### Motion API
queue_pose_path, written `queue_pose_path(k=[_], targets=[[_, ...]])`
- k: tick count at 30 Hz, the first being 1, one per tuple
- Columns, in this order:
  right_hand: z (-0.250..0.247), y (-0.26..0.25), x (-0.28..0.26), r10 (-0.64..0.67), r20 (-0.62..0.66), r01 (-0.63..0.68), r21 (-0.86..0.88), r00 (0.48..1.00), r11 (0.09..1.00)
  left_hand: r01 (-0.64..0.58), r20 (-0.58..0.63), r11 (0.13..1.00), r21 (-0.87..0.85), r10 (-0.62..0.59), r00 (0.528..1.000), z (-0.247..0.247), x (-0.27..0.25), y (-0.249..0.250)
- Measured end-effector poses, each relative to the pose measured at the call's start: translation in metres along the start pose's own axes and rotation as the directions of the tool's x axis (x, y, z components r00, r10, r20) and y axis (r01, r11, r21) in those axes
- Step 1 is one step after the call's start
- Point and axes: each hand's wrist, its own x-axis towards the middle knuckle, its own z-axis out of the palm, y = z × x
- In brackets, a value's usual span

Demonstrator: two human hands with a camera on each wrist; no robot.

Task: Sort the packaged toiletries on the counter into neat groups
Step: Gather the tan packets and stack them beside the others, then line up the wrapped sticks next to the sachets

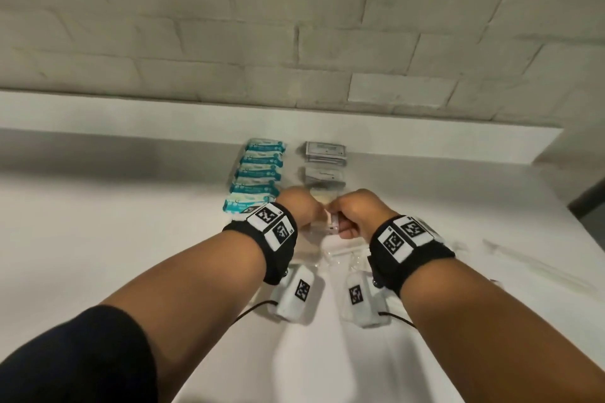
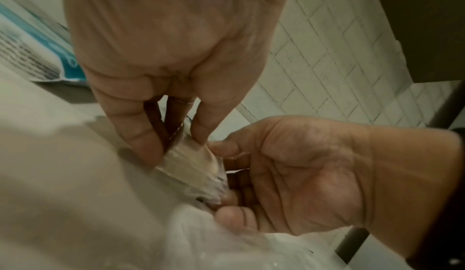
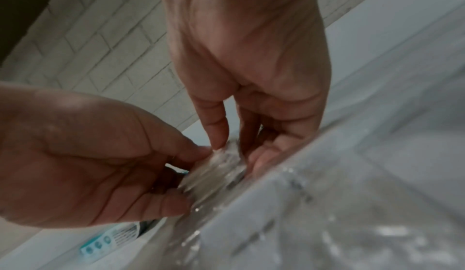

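Observation:
Both hands meet over the white counter [image 1: 131, 222] on one small clear-wrapped packet [image 1: 331, 223]. My left hand [image 1: 301, 208] pinches its left end and my right hand [image 1: 350, 211] its right end. In the left wrist view my left hand's fingertips [image 2: 153, 155] press on the pale packet [image 2: 193, 167], and the right hand [image 2: 302, 175] curls round its other end. The right wrist view shows the same packet [image 3: 216, 167] pinched from both sides. A column of teal packets [image 1: 260, 173] lies beyond my left hand. Beside it on the right runs a column of grey packets [image 1: 324, 157].
More clear-wrapped items [image 1: 343, 253] lie under my wrists, filling the foreground as blurred plastic [image 3: 327, 194]. A long clear item [image 1: 530, 265] lies on the counter to the right. A raised white ledge [image 1: 163, 114] and a brick wall [image 1: 294, 26] close the back. The counter ends at right [image 1: 563, 203].

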Motion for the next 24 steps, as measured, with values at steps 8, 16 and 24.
queue_pose_path(k=[8,16,24], targets=[[0.002,-0.001,0.003,0.017,-0.048,-0.025,-0.171,0.999,0.985,0.036,-0.046,0.991,-0.125,-0.043,0.998,0.01,0.008,-0.014],[-0.062,0.025,-0.018,-0.349,0.1,0.318,-0.689,0.932,0.651,-0.117,-0.212,0.978,-0.171,0.079,0.974,-0.012,-0.048,-0.035],[-0.078,0.068,-0.064,-0.209,0.25,0.313,-0.873,0.945,0.374,-0.078,-0.04,0.89,0.449,0.107,0.993,0.002,-0.11,-0.106]])
